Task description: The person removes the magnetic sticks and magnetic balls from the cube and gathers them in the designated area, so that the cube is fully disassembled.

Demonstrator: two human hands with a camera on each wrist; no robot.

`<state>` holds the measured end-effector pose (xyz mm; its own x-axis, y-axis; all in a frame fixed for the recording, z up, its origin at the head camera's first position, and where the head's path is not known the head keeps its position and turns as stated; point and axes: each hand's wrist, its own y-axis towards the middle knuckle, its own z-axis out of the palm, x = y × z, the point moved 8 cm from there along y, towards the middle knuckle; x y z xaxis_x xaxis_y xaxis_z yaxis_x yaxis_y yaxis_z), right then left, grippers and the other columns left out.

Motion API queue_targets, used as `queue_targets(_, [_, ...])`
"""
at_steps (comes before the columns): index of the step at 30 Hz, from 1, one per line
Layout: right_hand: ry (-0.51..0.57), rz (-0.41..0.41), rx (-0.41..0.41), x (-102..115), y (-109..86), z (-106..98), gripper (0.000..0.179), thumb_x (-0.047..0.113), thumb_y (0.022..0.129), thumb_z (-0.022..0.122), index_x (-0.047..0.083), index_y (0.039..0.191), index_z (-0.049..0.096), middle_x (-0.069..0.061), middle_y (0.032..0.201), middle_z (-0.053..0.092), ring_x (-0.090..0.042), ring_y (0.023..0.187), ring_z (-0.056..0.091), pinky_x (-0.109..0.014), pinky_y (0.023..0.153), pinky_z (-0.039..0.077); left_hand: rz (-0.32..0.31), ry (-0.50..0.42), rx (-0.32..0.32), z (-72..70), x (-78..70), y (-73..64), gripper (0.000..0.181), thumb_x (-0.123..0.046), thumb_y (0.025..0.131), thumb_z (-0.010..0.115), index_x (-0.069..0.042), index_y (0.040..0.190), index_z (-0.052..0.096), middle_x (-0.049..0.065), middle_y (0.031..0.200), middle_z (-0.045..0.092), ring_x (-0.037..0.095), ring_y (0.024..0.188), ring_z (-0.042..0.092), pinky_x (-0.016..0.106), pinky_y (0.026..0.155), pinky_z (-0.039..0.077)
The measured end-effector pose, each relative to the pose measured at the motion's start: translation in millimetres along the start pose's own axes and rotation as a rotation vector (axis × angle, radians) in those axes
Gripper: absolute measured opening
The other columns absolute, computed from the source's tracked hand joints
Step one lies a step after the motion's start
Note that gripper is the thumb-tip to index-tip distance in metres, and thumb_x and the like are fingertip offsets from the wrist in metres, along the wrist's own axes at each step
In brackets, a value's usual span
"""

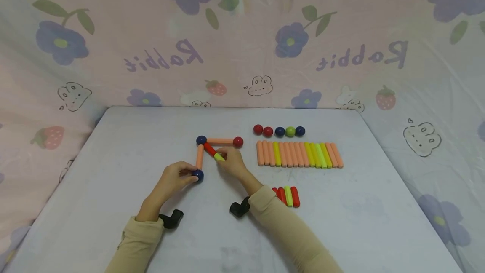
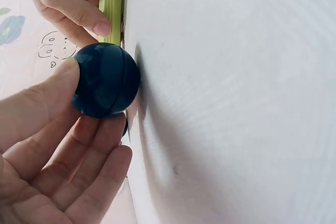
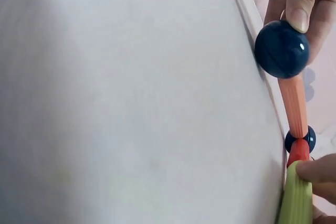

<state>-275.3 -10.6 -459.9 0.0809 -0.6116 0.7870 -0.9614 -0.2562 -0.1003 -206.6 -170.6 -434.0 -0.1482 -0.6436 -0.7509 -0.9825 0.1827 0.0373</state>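
Observation:
My left hand (image 1: pixel 175 182) pinches a dark blue ball (image 2: pixel 105 80) between thumb and fingers, low over the white table. From this ball an orange stick (image 1: pixel 199 157) runs to a second blue ball (image 1: pixel 201 140) behind it. Another orange stick (image 1: pixel 220 141) lies between that second ball and a red ball (image 1: pixel 238 142). A red stick (image 1: pixel 210 149) slants from the second ball toward a yellow-green stick (image 3: pixel 295 198). Thumb and fingers of my right hand (image 1: pixel 232 162) grip the yellow-green stick, hiding part of it in the head view.
On the white table (image 1: pixel 360 222), a row of red, blue and green balls (image 1: pixel 280 132) lies at the back right. Before it stretches a row of orange and yellow-green sticks (image 1: pixel 295 154). Several short red and green sticks (image 1: pixel 295 197) lie near the right forearm, partly hidden by the sleeve.

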Motion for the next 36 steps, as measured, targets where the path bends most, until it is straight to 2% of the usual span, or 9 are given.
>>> queue_targets(10, [0.017, -0.044, 0.038, 2, -1.9, 5, 0.042, -0.006, 0.086, 0.053, 0.000, 0.128, 0.061, -0.018, 0.125, 0.064, -0.025, 0.104, 0.055, -0.040, 0.098, 0.051, -0.025, 0.004, 0.007, 0.8, 2.5, -0.5, 0.025, -0.001, 0.082, 0.072, 0.006, 0.106, 0.069, 0.024, 0.109, 0.069, 0.036, 0.101, 0.067, 0.045, 0.092, 0.057])
queue_targets(13, [0.028, -0.024, 0.036, 1, -4.0, 4, 0.043, -0.005, 0.087, 0.052, 0.001, 0.129, 0.060, -0.019, 0.128, 0.061, -0.026, 0.108, 0.053, -0.042, 0.101, 0.049, -0.027, 0.004, 0.007, 1.0, 1.9, -0.5, 0.025, -0.001, 0.082, 0.072, 0.006, 0.106, 0.069, 0.024, 0.108, 0.069, 0.036, 0.101, 0.067, 0.045, 0.092, 0.057])
queue_targets(16, [0.049, -0.005, 0.011, 1, -5.7, -2, 0.042, -0.003, 0.088, 0.052, 0.002, 0.130, 0.059, -0.020, 0.125, 0.060, -0.026, 0.106, 0.053, -0.041, 0.098, 0.050, -0.028, 0.003, 0.006, 1.0, 1.4, -0.5, 0.025, -0.001, 0.082, 0.072, 0.006, 0.106, 0.069, 0.024, 0.108, 0.069, 0.035, 0.101, 0.067, 0.045, 0.092, 0.057])
queue_targets(19, [0.069, 0.002, -0.023, 0, -6.1, -10, 0.040, 0.001, 0.090, 0.053, 0.003, 0.129, 0.058, -0.019, 0.121, 0.060, -0.025, 0.100, 0.053, -0.039, 0.092, 0.052, -0.034, -0.002, 0.006, 0.9, 1.5, -0.9, 0.025, -0.001, 0.082, 0.072, 0.006, 0.106, 0.069, 0.023, 0.108, 0.069, 0.035, 0.101, 0.067, 0.045, 0.092, 0.057])
queue_targets(23, [0.113, 0.029, -0.036, -2, -7.6, -24, 0.037, 0.006, 0.092, 0.054, 0.008, 0.129, 0.059, -0.016, 0.122, 0.061, -0.026, 0.105, 0.053, -0.040, 0.097, 0.051, -0.036, -0.006, 0.010, 1.1, 1.9, -1.4, 0.025, -0.002, 0.083, 0.072, 0.005, 0.106, 0.069, 0.023, 0.109, 0.068, 0.035, 0.102, 0.066, 0.045, 0.093, 0.057])
queue_targets(25, [0.129, 0.052, -0.033, -4, -7.3, -33, 0.036, 0.007, 0.092, 0.055, 0.011, 0.127, 0.061, -0.015, 0.122, 0.061, -0.026, 0.106, 0.053, -0.037, 0.095, 0.051, -0.032, -0.004, 0.011, 1.3, 2.0, -1.3, 0.025, -0.002, 0.083, 0.072, 0.005, 0.107, 0.069, 0.023, 0.109, 0.068, 0.035, 0.101, 0.067, 0.045, 0.092, 0.057])
queue_targets(30, [0.115, 0.127, -0.035, -9, -6.3, -57, 0.031, 0.010, 0.092, 0.060, 0.013, 0.122, 0.062, -0.014, 0.115, 0.060, -0.024, 0.102, 0.054, -0.028, 0.088, 0.051, -0.027, 0.000, 0.012, 1.7, 2.5, -0.6, 0.025, -0.002, 0.083, 0.072, 0.005, 0.107, 0.069, 0.023, 0.109, 0.069, 0.035, 0.101, 0.067, 0.045, 0.092, 0.057])
queue_targets(33, [0.105, 0.137, -0.046, -11, -7.4, -71, 0.030, 0.010, 0.091, 0.062, 0.011, 0.121, 0.062, -0.015, 0.115, 0.060, -0.026, 0.104, 0.055, -0.031, 0.092, 0.053, -0.022, 0.003, 0.011, 1.6, 2.1, -0.4, 0.025, -0.003, 0.083, 0.072, 0.005, 0.106, 0.069, 0.023, 0.108, 0.069, 0.035, 0.102, 0.067, 0.044, 0.092, 0.057])
queue_targets(36, [0.082, 0.136, -0.058, -14, -6.9, -84, 0.030, 0.011, 0.091, 0.063, 0.010, 0.121, 0.062, -0.015, 0.114, 0.060, -0.026, 0.104, 0.055, -0.030, 0.090, 0.053, -0.017, 0.007, 0.008, 1.3, 2.1, 0.0, 0.025, -0.002, 0.083, 0.072, 0.005, 0.106, 0.069, 0.023, 0.108, 0.069, 0.034, 0.101, 0.067, 0.044, 0.092, 0.057])
